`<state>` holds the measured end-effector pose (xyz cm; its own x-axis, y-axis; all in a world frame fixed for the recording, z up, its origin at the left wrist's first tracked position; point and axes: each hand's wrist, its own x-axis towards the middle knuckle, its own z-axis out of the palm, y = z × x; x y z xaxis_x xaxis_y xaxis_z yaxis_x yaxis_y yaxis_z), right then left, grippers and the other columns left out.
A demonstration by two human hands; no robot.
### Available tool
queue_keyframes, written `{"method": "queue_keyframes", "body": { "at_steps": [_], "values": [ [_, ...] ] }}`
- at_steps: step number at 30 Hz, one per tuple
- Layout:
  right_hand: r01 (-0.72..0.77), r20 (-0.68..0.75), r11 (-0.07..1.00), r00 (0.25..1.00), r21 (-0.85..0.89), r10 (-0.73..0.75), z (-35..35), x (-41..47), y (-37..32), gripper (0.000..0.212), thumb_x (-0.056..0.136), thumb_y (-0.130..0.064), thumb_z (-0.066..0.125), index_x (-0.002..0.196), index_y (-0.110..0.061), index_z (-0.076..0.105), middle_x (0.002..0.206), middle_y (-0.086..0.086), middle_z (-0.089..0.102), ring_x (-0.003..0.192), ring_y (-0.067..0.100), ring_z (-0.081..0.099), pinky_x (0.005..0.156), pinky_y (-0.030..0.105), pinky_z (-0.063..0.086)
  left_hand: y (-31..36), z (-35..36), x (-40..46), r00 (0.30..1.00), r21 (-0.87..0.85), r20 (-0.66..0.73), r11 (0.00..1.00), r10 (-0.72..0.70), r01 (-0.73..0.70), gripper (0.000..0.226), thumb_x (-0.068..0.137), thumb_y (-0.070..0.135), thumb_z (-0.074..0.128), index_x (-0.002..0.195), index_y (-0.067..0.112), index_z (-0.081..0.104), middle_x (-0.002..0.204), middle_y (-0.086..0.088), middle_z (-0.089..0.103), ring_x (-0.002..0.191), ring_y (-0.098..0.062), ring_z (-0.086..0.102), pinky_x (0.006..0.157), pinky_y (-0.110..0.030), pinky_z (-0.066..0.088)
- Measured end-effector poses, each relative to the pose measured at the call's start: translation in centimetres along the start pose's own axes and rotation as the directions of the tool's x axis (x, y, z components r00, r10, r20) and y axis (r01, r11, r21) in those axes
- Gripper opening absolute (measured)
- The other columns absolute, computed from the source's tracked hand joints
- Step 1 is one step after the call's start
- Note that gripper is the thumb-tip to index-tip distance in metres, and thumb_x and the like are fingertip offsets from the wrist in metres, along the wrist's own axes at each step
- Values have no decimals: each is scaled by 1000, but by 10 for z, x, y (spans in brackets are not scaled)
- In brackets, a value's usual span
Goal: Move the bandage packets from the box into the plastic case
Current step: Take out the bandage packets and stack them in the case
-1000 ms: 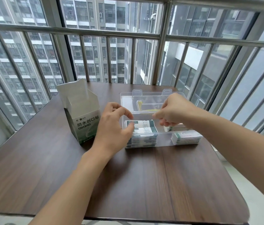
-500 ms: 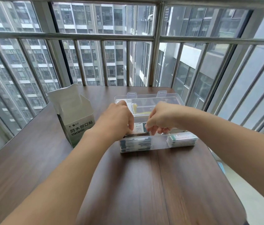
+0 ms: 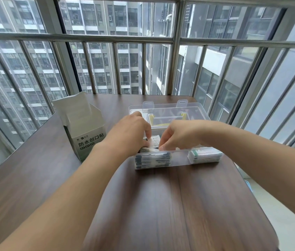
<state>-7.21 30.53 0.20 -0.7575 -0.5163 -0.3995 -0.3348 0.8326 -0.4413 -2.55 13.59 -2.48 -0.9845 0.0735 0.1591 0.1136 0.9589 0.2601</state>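
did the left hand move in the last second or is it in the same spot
Yes. The left hand went from hovering beside the case's left end to down onto the left stack of packets, toward the right hand.

Dark brown wood-grain bench (image 3: 170,205) with rounded corners stands against floor-to-ceiling glazing. Grey metal window railing (image 3: 81,37) with vertical bars runs across both sides of the corner. Grey high-rise apartment blocks (image 3: 107,66) visible outside. Even daylight. Pale floor (image 3: 288,220) at lower right.
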Motion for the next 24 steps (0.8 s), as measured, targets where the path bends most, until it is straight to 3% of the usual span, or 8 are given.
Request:
{"method": "queue_keyframes", "body": {
  "at_steps": [3,6,10,14,15,18,24],
  "values": [
    [20,49,997,999,-76,-16,-1,-1,-3,16,95,-40,64,87,-32,76,79,-3,59,73,17,47,71,31,41,0,-2,0,1000,6,11,1000,-2,2,17,80,31,81,96,29,75,110,4,51,100,-18,54,88,-38,49],
    [40,101,985,995,-170,-23,-1,-1,-7,40,102,-39,53,63,-34,54,74,-3,53,64,14,44,70,31,40,0,-1,0,1000,16,13,1000,0,0,18,80,32,81,97,29,75,111,4,51,99,-18,54,87,-38,49],
    [72,168,951,986,-299,-21,0,-4,-12,39,107,-41,39,69,-34,47,83,-1,56,65,12,44,72,31,43,-1,1,0,1000,-7,-11,1000,27,-27,20,81,34,80,99,30,75,111,6,52,98,-15,53,86,-36,48],
    [27,206,954,978,-299,37,0,-5,-14,28,106,-46,36,115,-34,60,96,2,61,82,19,48,84,35,46,-1,-1,2,998,1,26,998,55,-55,28,79,39,81,105,31,74,114,7,53,107,-16,53,90,-37,49],
    [18,216,958,975,-287,46,0,-4,-14,27,106,-47,37,113,-34,59,95,2,61,82,20,47,82,34,45,-1,-1,3,997,10,38,998,60,-60,30,78,39,82,106,30,74,114,6,54,106,-16,54,90,-36,49],
    [14,250,976,967,-218,42,-4,2,-13,27,103,-50,43,85,-37,57,88,1,62,74,19,44,73,30,42,0,-1,6,996,54,52,996,69,-72,34,75,38,85,106,29,74,112,7,54,103,-18,57,88,-38,51],
    [-1,248,994,968,-107,27,-10,10,-10,16,96,-44,63,94,-30,71,68,-2,53,62,16,43,59,24,42,6,-1,10,986,195,82,967,148,-161,31,80,33,80,109,25,73,116,4,57,100,-24,61,82,-37,52]
  ]
}}
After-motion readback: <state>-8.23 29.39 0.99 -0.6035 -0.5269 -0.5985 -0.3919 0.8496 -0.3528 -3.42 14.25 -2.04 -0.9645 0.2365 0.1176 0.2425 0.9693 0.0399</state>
